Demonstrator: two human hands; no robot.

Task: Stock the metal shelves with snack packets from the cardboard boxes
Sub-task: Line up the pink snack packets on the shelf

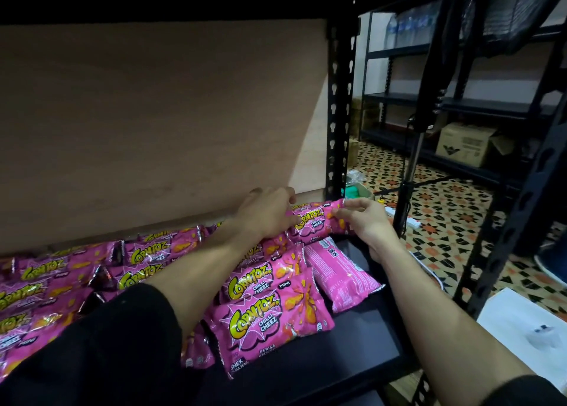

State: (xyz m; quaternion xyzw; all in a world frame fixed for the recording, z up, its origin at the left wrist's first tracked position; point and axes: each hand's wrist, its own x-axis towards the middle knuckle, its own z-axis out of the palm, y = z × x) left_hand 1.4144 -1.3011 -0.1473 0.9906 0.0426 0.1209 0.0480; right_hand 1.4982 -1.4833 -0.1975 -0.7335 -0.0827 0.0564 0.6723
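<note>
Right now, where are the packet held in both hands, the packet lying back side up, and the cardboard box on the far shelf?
Held packet (313, 226): head view, on its printed front.
Back-side-up packet (339, 278): head view, middle of its back.
Cardboard box (460, 145): head view, its front face.
</note>
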